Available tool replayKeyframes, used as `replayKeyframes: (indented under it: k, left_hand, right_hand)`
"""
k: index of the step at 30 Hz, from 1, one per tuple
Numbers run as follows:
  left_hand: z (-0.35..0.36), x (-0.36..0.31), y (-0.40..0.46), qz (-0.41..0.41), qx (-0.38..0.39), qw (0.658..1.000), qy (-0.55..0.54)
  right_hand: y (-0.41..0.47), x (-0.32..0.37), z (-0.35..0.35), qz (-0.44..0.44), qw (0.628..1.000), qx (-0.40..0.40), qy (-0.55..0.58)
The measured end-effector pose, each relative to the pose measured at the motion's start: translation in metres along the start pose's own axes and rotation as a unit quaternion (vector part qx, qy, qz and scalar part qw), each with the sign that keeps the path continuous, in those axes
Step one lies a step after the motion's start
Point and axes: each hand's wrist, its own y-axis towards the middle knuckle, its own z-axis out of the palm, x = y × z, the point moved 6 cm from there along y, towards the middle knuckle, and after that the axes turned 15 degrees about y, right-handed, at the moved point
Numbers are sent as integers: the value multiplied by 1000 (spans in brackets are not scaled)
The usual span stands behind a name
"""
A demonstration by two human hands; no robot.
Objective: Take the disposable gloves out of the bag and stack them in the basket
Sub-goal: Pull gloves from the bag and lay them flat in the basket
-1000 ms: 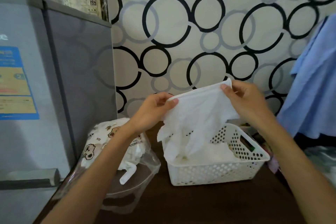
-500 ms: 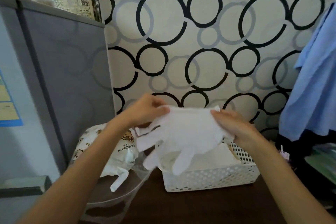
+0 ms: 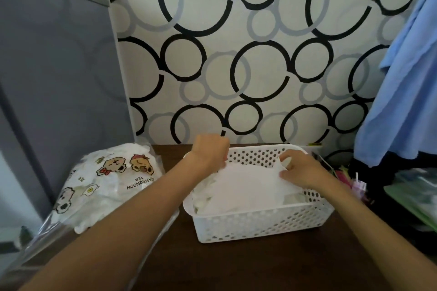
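Head view: laying a thin white disposable plastic glove [image 3: 248, 186] flat onto the pile inside the white perforated plastic basket [image 3: 260, 224], which stands on the dark brown wooden worktop [image 3: 236, 264]. Left hand [image 3: 209, 153] at the glove's far-left corner by the basket's back wall, fingers curled down, apparently pinching the edge. Right hand [image 3: 299, 169] on the glove's right end, fingers bent over it, thumb and fingertips seemingly nipping the cuff; exact grip hard to make out. Clear plastic bag printed with cartoon bears [image 3: 111, 179] lying to the left of the basket, well filled with more white gloves, mouth toward the near edge.

To do this step well: keep both corners taut while lowering, so the film settles without folds. Line the cuff up with the pile beneath, keeping every edge inside the rim. Press lightly and sweep outward to push trapped air away before letting go. Release both ends together, since such light film likely clings to skin and lifts again
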Motion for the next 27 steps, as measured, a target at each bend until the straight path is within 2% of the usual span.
replayKeyframes:
  k: [3,6,8,9,10,12,14,15,19,22,25,27]
  left_hand:
    - [-6,-8,2,12,-57,995,75]
    - [-18,-4,-5,16,-113,993,39]
    - [-15,-3,-12,55,-67,996,-19]
    - [-8,-6,-16,88,-1,995,-47]
    - [0,-10,-22,121,77,987,-65]
    - [18,-16,-31,162,195,966,-50]
    - [31,-18,-36,174,246,954,-4]
    - [36,-20,-38,178,264,948,19]
    - [46,-27,-46,184,310,932,33]
    - [21,-13,-52,150,276,948,-54]
    - [-19,35,-83,83,155,972,-153]
    - [-27,80,-121,32,108,978,-178]
  right_hand:
    - [1,-3,4,-24,994,-59,-84]
    - [-5,2,-2,-61,986,-108,-110]
    - [-11,10,-11,-110,977,-153,-96]
    - [-13,15,-13,-133,976,-153,-82]
    - [-12,17,-11,-145,980,-122,-57]
    - [-9,17,6,-103,994,45,-17]
    - [-12,7,28,3,973,217,-77]
    - [-13,1,35,40,957,262,-115]
    - [-8,-2,42,75,942,295,-138]
    - [-8,4,32,58,952,266,-142]
    - [-27,39,10,-59,986,118,-98]
    - [-62,77,8,-146,989,34,0]
